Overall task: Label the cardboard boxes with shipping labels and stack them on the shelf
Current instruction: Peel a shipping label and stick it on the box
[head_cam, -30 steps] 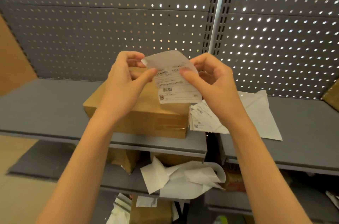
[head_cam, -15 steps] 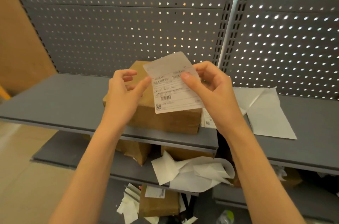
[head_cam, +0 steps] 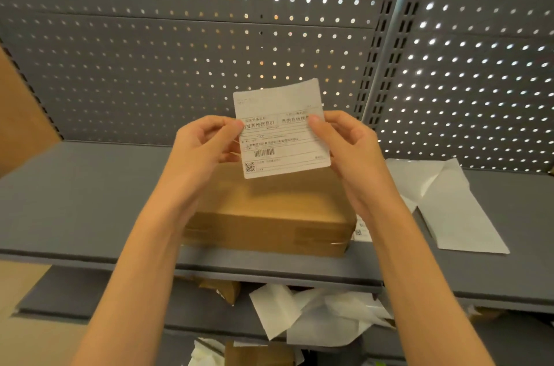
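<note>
From the head camera, a shipping label (head_cam: 281,128) is held up in the air between the two hands, printed side toward the person, with its barcode and QR code in the lower left. The left hand (head_cam: 207,143) pinches the label's left edge between thumb and fingers, and the right hand (head_cam: 344,143) pinches the right edge the same way. Directly below the label, a cardboard box (head_cam: 266,215) lies flat on the grey shelf (head_cam: 75,200), its top face bare of any label. Loose white backing sheets (head_cam: 455,209) lie on the shelf to the right of the box, and more crumpled paper (head_cam: 317,317) sits on the shelf below. The step in hand looks like labelling: the label is ready but not yet applied. Whether its backing is off cannot be told. The next move likely calls for lowering it squarely onto the box top and pressing it flat without creases.
</note>
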### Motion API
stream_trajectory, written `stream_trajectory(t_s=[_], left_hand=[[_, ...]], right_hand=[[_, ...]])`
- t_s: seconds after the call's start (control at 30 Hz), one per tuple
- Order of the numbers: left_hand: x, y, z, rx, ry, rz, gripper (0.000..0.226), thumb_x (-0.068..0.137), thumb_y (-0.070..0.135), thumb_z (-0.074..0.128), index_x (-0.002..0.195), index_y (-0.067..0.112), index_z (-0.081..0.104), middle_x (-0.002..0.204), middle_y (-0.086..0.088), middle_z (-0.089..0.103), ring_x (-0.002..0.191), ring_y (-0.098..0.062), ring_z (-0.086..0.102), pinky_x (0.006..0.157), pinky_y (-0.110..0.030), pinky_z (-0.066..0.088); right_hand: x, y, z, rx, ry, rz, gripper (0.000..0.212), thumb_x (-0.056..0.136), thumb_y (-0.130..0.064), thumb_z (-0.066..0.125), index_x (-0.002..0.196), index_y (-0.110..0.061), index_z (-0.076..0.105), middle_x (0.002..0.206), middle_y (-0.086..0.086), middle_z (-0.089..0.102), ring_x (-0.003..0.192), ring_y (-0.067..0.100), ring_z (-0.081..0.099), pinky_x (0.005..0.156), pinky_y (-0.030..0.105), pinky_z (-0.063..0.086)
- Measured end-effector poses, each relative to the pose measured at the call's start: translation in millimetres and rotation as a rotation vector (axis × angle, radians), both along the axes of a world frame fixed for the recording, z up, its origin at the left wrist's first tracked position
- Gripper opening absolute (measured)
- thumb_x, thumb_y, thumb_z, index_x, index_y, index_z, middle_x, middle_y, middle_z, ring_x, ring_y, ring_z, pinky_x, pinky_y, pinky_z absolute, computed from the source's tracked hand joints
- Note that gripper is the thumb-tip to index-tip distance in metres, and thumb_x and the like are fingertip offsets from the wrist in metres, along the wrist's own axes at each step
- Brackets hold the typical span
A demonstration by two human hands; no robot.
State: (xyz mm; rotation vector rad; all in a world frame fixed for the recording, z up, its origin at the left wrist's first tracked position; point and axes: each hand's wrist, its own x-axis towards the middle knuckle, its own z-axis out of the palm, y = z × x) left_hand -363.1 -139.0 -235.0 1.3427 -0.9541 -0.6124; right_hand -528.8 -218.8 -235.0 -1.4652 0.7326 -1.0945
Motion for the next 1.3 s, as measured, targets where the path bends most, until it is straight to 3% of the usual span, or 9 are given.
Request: stream_trajectory(t_s=[0.17, 0.3, 0.43, 0.57, 0.77, 0.93, 1.07, 1.2, 1.3], left_hand=[[11.9, -12.3, -4.5, 0.066, -0.042, 0.014, 0.012, 0.090, 0.019, 0.059, 0.084, 0.016, 0.069, 0.076, 0.005, 0.071, 0.062, -0.006, 0.058, 0.064, -0.021, 0.049], [17.7, -22.0, -10.5, 0.110, -0.080, 0.061, 0.011, 0.088, 0.020, 0.062, 0.081, 0.016, 0.070, 0.074, 0.009, 0.071, 0.056, -0.003, 0.055, 0.057, -0.015, 0.046], [20.7, -27.0, -17.4, 0.164, -0.119, 0.084, 0.008, 0.086, 0.022, 0.065, 0.082, 0.017, 0.070, 0.065, 0.015, 0.070, 0.052, 0.002, 0.053, 0.055, -0.015, 0.045], [25.1, -32.1, -20.8, 0.213, -0.182, 0.111, 0.010, 0.083, 0.024, 0.066, 0.075, 0.020, 0.070, 0.066, 0.012, 0.071, 0.060, -0.005, 0.054, 0.062, -0.026, 0.041], [29.2, -40.4, -24.9, 0.340, -0.299, 0.160, 0.010, 0.081, 0.030, 0.067, 0.074, 0.024, 0.068, 0.076, 0.006, 0.068, 0.072, -0.009, 0.055, 0.067, -0.028, 0.039], [32.4, -43.2, -26.1, 0.416, -0.393, 0.158, 0.008, 0.080, 0.031, 0.067, 0.076, 0.025, 0.068, 0.074, 0.006, 0.066, 0.074, -0.014, 0.056, 0.071, -0.030, 0.042], [34.3, -43.6, -22.2, 0.458, -0.442, 0.160, 0.010, 0.080, 0.030, 0.067, 0.072, 0.024, 0.067, 0.077, 0.010, 0.066, 0.085, -0.018, 0.059, 0.079, -0.034, 0.046], [38.4, -44.4, -20.2, 0.481, -0.473, 0.169, 0.012, 0.080, 0.029, 0.067, 0.069, 0.024, 0.067, 0.077, 0.010, 0.067, 0.087, -0.018, 0.060, 0.081, -0.035, 0.047], [43.2, -46.2, -19.0, 0.488, -0.486, 0.171, 0.011, 0.080, 0.029, 0.067, 0.070, 0.024, 0.068, 0.077, 0.008, 0.068, 0.087, -0.018, 0.061, 0.081, -0.036, 0.048]], right_hand=[[13.9, -10.1, -11.6, -0.116, 0.197, -0.199, 0.011, 0.089, -0.025, 0.062, 0.096, -0.024, 0.070, 0.088, -0.008, 0.071, 0.087, 0.009, 0.066, 0.085, 0.043, 0.054], [17.9, -15.4, -15.8, -0.147, 0.354, -0.304, 0.048, 0.087, -0.028, 0.065, 0.133, -0.023, 0.049, 0.097, -0.009, 0.063, 0.088, 0.000, 0.056, 0.072, 0.019, 0.041], [21.1, -18.1, -20.6, -0.253, 0.410, -0.373, 0.027, 0.084, -0.024, 0.066, 0.109, -0.026, 0.056, 0.103, -0.006, 0.058, 0.096, 0.014, 0.055, 0.076, 0.031, 0.045], [26.3, -22.0, -25.2, -0.307, 0.463, -0.351, 0.011, 0.085, -0.017, 0.064, 0.093, -0.024, 0.062, 0.087, -0.010, 0.059, 0.080, 0.007, 0.054, 0.064, 0.021, 0.039], [30.3, -30.7, -29.8, -0.289, 0.566, -0.342, 0.014, 0.087, -0.019, 0.063, 0.095, -0.022, 0.073, 0.075, -0.020, 0.057, 0.070, -0.003, 0.053, 0.059, 0.003, 0.037], [32.9, -34.9, -29.1, -0.266, 0.653, -0.293, 0.016, 0.088, -0.020, 0.062, 0.100, -0.022, 0.073, 0.079, -0.019, 0.053, 0.087, 0.007, 0.053, 0.066, 0.014, 0.038], [34.9, -36.3, -29.6, -0.255, 0.678, -0.261, 0.018, 0.087, -0.016, 0.063, 0.101, -0.019, 0.073, 0.077, -0.020, 0.052, 0.075, -0.002, 0.049, 0.091, 0.028, 0.041], [39.7, -40.6, -31.3, -0.272, 0.696, -0.248, 0.020, 0.086, -0.016, 0.063, 0.102, -0.020, 0.073, 0.079, -0.018, 0.054, 0.074, 0.000, 0.051, 0.063, 0.011, 0.040], [44.4, -42.9, -32.6, -0.287, 0.718, -0.244, 0.020, 0.085, -0.017, 0.063, 0.102, -0.021, 0.073, 0.078, -0.016, 0.057, 0.072, -0.001, 0.052, 0.062, 0.016, 0.041]])
